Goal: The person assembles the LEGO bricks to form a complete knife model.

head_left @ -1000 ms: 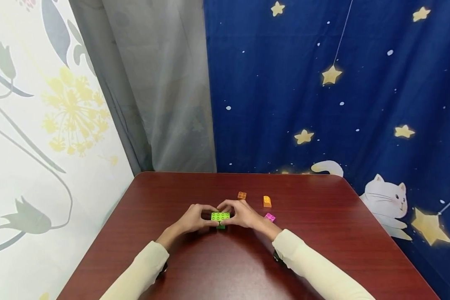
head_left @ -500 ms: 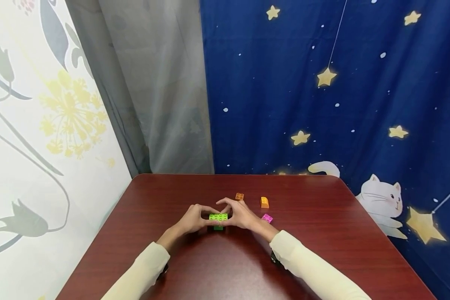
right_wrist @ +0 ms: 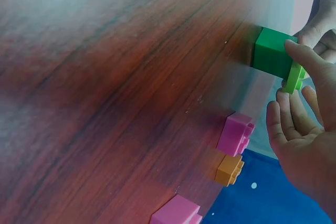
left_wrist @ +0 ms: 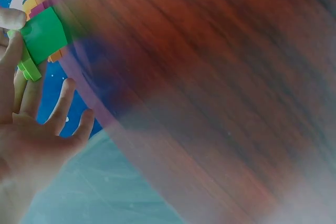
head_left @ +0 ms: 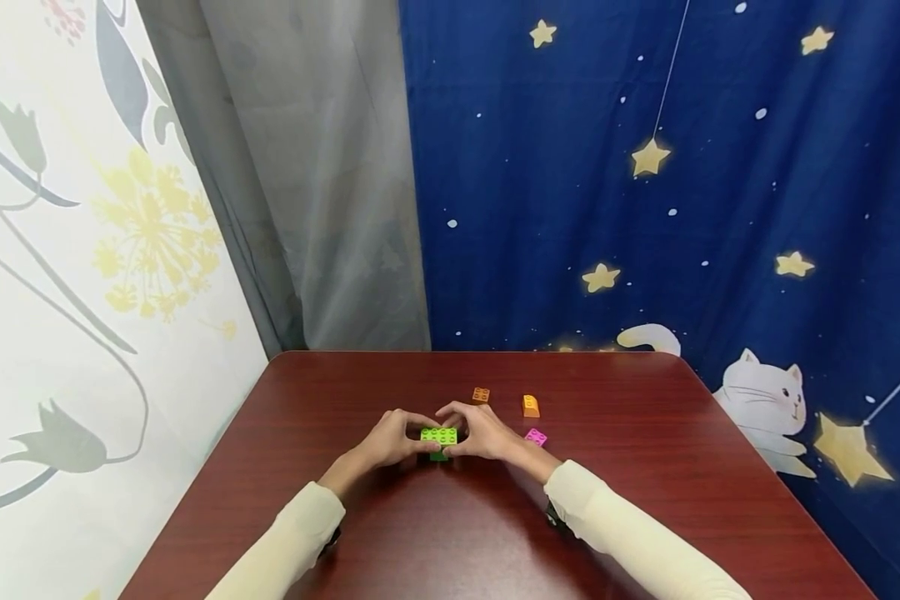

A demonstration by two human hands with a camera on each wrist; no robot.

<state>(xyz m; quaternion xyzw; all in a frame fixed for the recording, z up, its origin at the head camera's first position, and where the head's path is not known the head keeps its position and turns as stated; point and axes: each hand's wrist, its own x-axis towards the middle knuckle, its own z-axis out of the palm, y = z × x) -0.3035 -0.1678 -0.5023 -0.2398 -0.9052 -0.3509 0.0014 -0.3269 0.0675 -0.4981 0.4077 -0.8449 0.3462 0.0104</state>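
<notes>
The fingers of the left hand [head_left: 385,437] and right hand [head_left: 487,433] close in from both sides on the lime brick [head_left: 439,434], each pinching an end of it. Each thumb is on the near side, with the index finger arched round to the far side; the gap between them is about as deep as the brick. In the left wrist view, the left ring and little fingers are spread out loosely, touching nothing. In the right wrist view, the right thumb lies where the brick meets the green block [right_wrist: 270,51], and the other fingers reach past the brick's edge, gently bent.

The lime brick sits studs up on the green block, overhanging it at the sides. Whether it is pressed fully home cannot be told. The block is upright, at or just above the bench [head_left: 390,542]; contact is unclear.

Beyond the right hand lies an orange brick [head_left: 482,395], with a yellow brick [head_left: 531,407] to its right. A pink brick [head_left: 537,437] lies just beside the right wrist. The right wrist view shows another pink one nearer the block.

Cream sleeves [head_left: 292,525] cover the forearms. Behind the bench hang a grey curtain [head_left: 337,183] and a blue curtain [head_left: 540,183] with stars; a flowered wall [head_left: 45,333] stands at left.
</notes>
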